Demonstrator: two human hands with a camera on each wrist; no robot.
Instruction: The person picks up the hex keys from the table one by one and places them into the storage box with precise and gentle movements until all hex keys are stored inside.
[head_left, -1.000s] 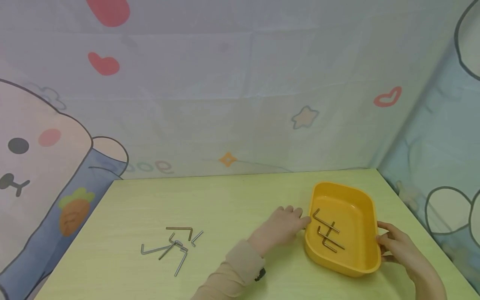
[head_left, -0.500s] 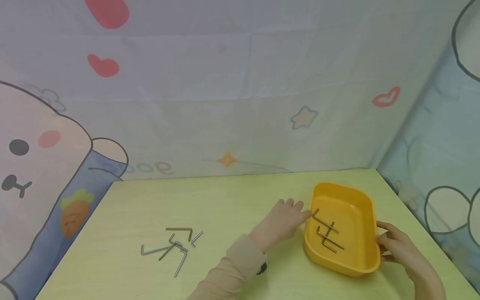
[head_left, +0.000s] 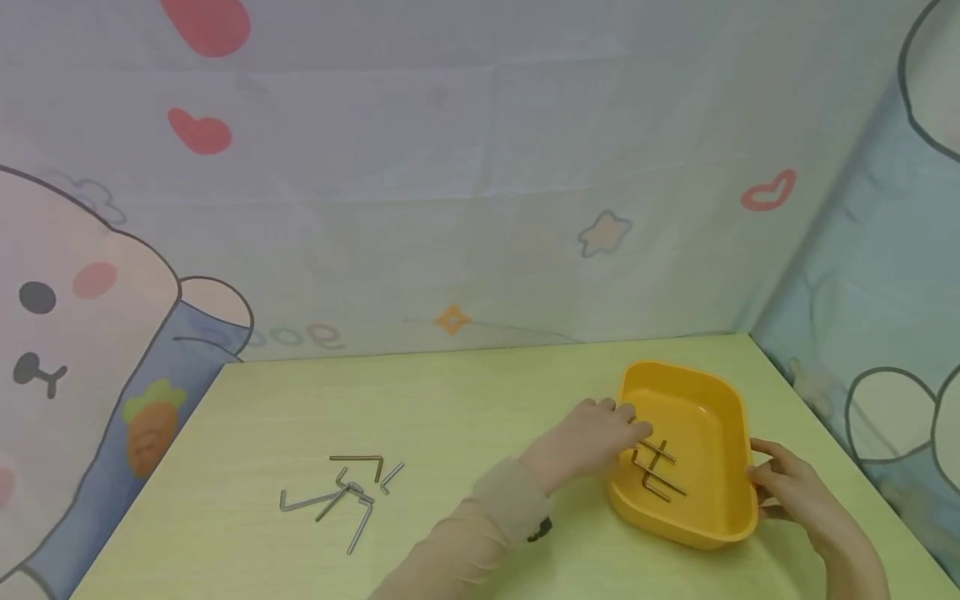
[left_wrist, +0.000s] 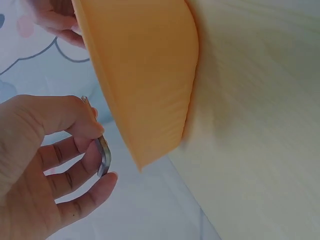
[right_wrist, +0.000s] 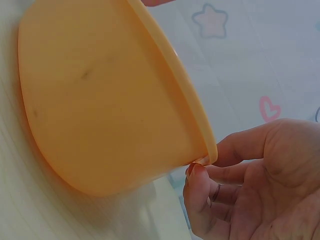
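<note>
My left hand (head_left: 588, 440) reaches over the left rim of a yellow plastic tray (head_left: 708, 442). In the left wrist view its thumb and fingers pinch a metal hex key (left_wrist: 103, 154), which the hand hides in the head view. At the tray's right side, my right hand (head_left: 801, 493) holds the rim between thumb and fingers, plainer in the right wrist view on the tray's edge (right_wrist: 200, 122). Inside the tray lie bronze-toned hex keys (head_left: 660, 477), one partly behind my left hand.
On the left of the pale green table (head_left: 480, 392) lies a loose cluster of silver hex keys (head_left: 360, 521), with a bronze-toned hex key (head_left: 356, 457) behind it. A printed cloth (head_left: 450, 208) hangs along the table's back edge.
My left hand has moved right, from beside the tray's left wall to over its rim, and now covers part of a hex key inside. My right hand stays on the rim.
</note>
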